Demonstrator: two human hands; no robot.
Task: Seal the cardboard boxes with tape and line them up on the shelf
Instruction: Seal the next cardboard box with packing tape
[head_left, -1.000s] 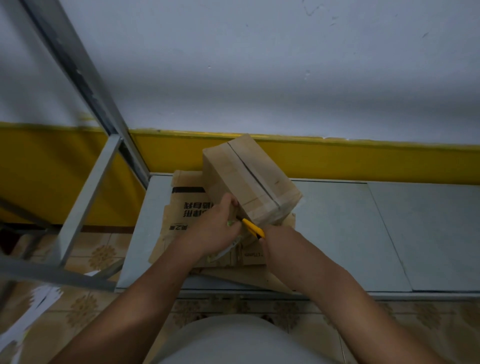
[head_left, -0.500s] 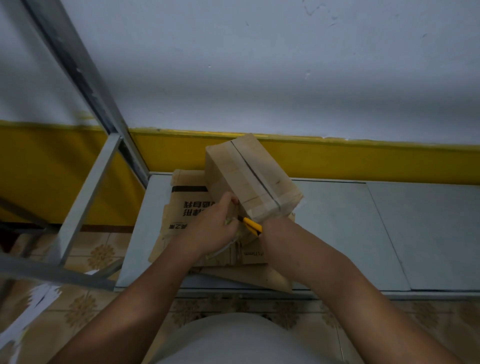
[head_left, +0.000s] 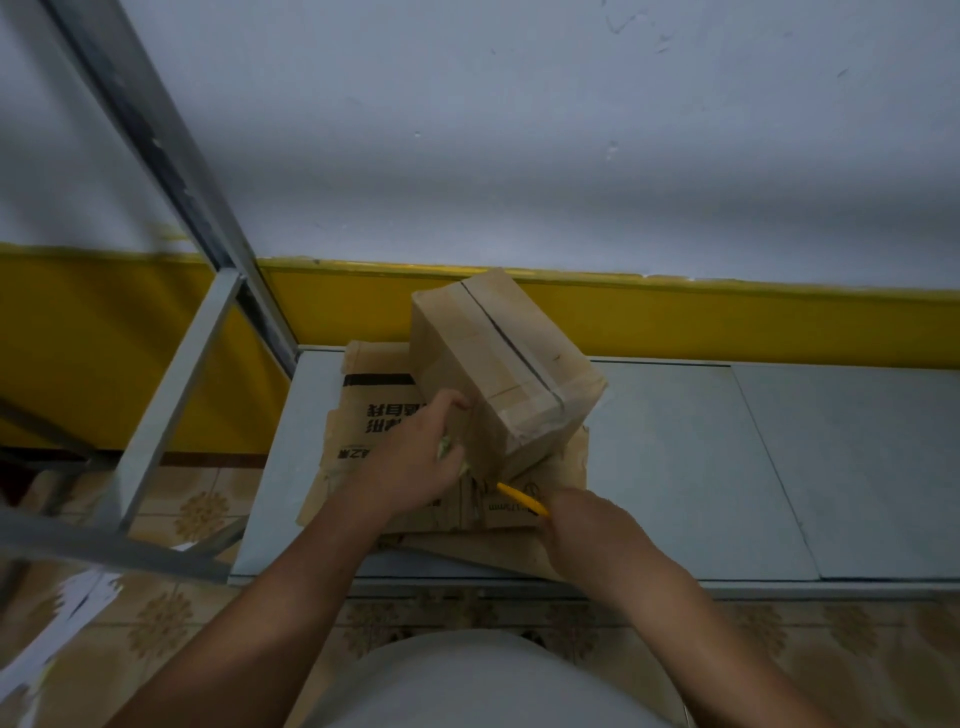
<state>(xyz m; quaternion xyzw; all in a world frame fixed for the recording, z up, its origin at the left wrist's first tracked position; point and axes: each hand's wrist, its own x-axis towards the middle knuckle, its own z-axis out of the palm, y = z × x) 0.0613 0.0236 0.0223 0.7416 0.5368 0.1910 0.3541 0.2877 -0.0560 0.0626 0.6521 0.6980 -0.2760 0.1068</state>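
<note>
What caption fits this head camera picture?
Left hand steadies a taped cardboard box atop flattened cardboard on the shelf; right hand holds a yellow cutter.

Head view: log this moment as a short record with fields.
box: closed, taped along the top seam, sits on cardboard
cardboard: flattened, printed, lies on shelf
left hand: against box's near left side, seems to pinch tape
right hand: grips cutter
cutter: yellow, tip points at box's near bottom corner
shelf: grey, metal frame at left
</note>
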